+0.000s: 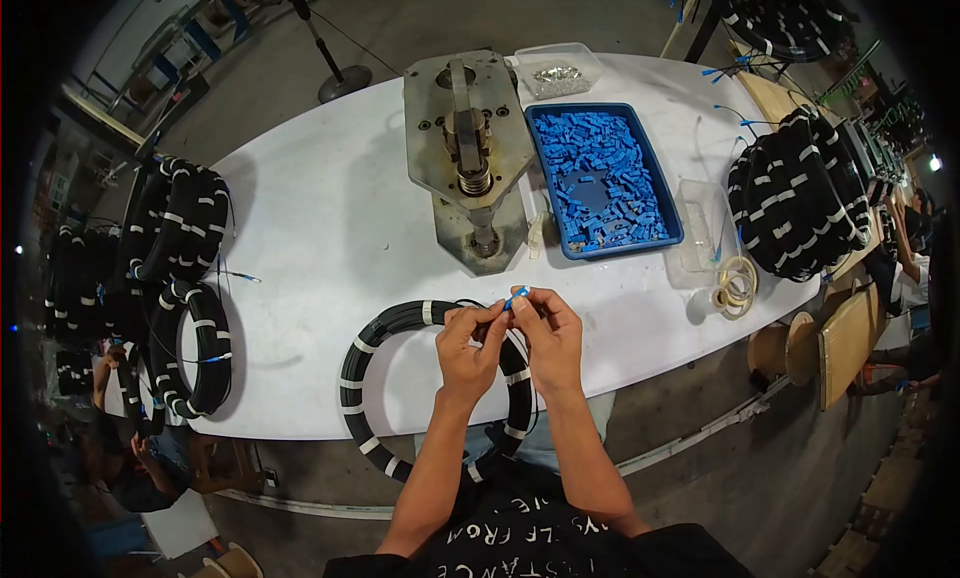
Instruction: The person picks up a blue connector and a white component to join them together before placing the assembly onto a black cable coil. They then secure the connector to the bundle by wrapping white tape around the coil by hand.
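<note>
My left hand (470, 346) and my right hand (550, 333) meet above the near edge of the table, both with fingers pinched. Between their fingertips is a small blue plastic connector (517, 297), gripped by my right hand. A thin black cable from the coil runs toward the left fingers, which are closed around its end; the exact joint is hidden. Under my hands lies a coil of black cable (352, 368) bound with white tape bands, partly over the table's front edge and against my body.
A metal press (470, 158) stands on the white table (300, 228). Right of it are a blue tray (672, 240) of blue connectors, a clear box (575, 63) of small metal parts and tape rolls (738, 286). Taped coils (800, 193) flank both sides; other people work farther off.
</note>
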`<state>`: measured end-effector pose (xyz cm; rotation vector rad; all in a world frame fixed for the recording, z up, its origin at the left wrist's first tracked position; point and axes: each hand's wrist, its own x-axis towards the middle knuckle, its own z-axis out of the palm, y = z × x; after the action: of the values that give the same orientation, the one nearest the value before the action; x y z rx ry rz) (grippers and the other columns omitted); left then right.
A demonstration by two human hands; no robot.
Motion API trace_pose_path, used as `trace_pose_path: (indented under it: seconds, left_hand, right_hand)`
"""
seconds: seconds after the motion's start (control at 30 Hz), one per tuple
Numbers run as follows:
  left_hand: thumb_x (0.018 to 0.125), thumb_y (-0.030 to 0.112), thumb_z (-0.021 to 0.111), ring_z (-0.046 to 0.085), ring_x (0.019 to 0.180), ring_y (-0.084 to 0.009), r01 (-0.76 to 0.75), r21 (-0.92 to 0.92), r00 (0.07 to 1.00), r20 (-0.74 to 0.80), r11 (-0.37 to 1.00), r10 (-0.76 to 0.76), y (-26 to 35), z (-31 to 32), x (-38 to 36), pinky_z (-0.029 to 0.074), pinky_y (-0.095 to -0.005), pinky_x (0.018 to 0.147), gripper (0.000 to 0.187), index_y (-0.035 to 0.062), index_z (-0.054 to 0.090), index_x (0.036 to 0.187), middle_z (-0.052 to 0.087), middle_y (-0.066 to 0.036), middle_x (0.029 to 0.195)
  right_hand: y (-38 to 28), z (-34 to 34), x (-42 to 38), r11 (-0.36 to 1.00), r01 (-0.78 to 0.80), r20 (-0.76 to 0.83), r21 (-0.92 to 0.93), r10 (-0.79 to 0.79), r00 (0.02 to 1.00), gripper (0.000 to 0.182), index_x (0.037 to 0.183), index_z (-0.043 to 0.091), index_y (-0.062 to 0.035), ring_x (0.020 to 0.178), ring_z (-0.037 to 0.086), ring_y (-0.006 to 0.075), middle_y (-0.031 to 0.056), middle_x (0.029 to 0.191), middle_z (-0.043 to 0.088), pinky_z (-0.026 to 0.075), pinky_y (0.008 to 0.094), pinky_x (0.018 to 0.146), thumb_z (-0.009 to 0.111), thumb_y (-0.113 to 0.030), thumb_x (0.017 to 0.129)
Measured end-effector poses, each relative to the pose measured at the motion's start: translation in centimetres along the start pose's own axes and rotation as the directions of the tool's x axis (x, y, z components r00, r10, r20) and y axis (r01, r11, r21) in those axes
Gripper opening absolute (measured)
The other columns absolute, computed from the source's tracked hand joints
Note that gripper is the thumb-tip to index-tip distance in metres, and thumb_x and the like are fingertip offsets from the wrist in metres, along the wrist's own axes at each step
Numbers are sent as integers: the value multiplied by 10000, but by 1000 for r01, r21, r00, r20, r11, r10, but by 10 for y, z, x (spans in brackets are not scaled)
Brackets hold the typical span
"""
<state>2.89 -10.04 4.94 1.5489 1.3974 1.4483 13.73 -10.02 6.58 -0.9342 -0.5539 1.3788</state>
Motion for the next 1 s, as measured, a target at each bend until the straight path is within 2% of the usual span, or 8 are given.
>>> trace_pose_path:
  seconds: [0.17,0.27,0.53,0.67,0.77,0.83,0.9,1.0]
  left_hand:
    - [811,-8,720,608,783,-192,31,-73,997,74,997,-25,1,-6,5,441,-303,759,163,18,716,972,687,-72,812]
    - [801,-29,708,636,814,-223,-100,-12,995,24,995,100,-1,-6,8,445,-303,788,175,15,707,971,705,-81,876]
    - [792,-78,677,657,812,-244,-113,14,991,74,994,112,3,-8,4,464,-315,797,236,15,689,1009,712,-102,955]
    - [795,-93,663,667,818,-238,61,-90,997,54,994,-56,5,-1,-3,501,-311,746,287,8,675,1064,708,-118,923]
    - [822,-78,656,670,797,-220,-56,-33,997,57,998,58,0,-4,-1,517,-297,703,265,-5,666,1077,698,-128,884]
    - [852,-47,658,668,769,-200,-2,-23,1000,9,1000,2,-3,-7,0,516,-292,691,223,-24,661,1074,689,-133,862]
    - [867,-33,650,666,770,-195,51,-35,999,16,998,-50,-16,-14,1,516,-297,687,183,-25,670,1049,693,-126,871]
    - [855,-18,659,665,856,-236,-43,94,991,132,995,31,-14,-27,8,485,-341,833,167,26,695,1013,703,-107,909]
  right_hand:
    - [-1,8,-6,986,143,-31,-89,-146,989,135,1024,619,39,855,596,93,65,977,644,493,223,766,654,-50,929]
    - [-2,11,-9,971,196,0,-135,-197,980,127,999,608,44,868,596,99,69,979,635,486,224,767,673,-12,906]
    - [4,11,-8,826,435,69,-358,-441,895,136,900,605,46,791,589,117,73,889,586,482,239,728,725,22,840]
    - [3,10,-8,851,402,55,-338,-409,911,150,903,608,43,801,580,116,77,896,586,480,241,707,735,23,828]
    - [11,5,-7,871,383,88,-308,-375,923,128,942,606,34,818,574,112,80,922,588,477,240,711,700,17,858]
    - [19,7,-14,913,308,-91,-269,-342,935,171,1022,595,22,851,573,125,90,972,596,477,257,730,680,-31,884]
    - [39,-6,-23,684,306,5,-663,-404,915,376,1186,562,0,992,567,268,162,1104,579,463,351,832,700,-93,849]
    - [59,-10,-38,280,306,171,-910,-418,892,536,1327,499,-32,1153,487,362,197,1275,499,419,438,932,682,-76,826]
